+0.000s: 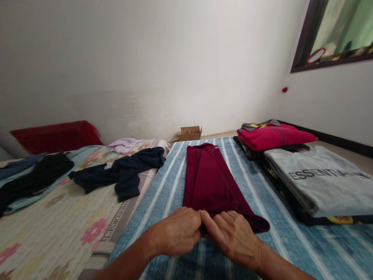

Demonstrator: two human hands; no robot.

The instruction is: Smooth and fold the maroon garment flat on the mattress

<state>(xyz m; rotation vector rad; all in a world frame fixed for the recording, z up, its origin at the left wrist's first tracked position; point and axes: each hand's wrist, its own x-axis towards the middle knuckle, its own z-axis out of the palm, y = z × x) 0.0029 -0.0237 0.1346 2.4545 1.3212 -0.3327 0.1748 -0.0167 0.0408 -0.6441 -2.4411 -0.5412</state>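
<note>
A maroon garment (pixel 208 179), folded lengthwise into a long strip, lies on the blue striped sheet (pixel 159 194) before me. Its far end is narrow, and the near end flares out to the right. My left hand (pixel 182 229) is closed on the near edge of the cloth, knuckles up. Right beside it, my right hand (pixel 231 233) also grips that near edge, its thumb touching the left hand. The fingertips of both hands are hidden beneath the knuckles.
On the right lie a folded grey shirt (pixel 329 179) and a stack with a bright pink garment (pixel 274 136). Left, a flowered mattress cover (pixel 70 217) carries a dark navy garment (pixel 125 171) and black clothing (pixel 37 175). A cardboard box (pixel 189 133) stands by the wall.
</note>
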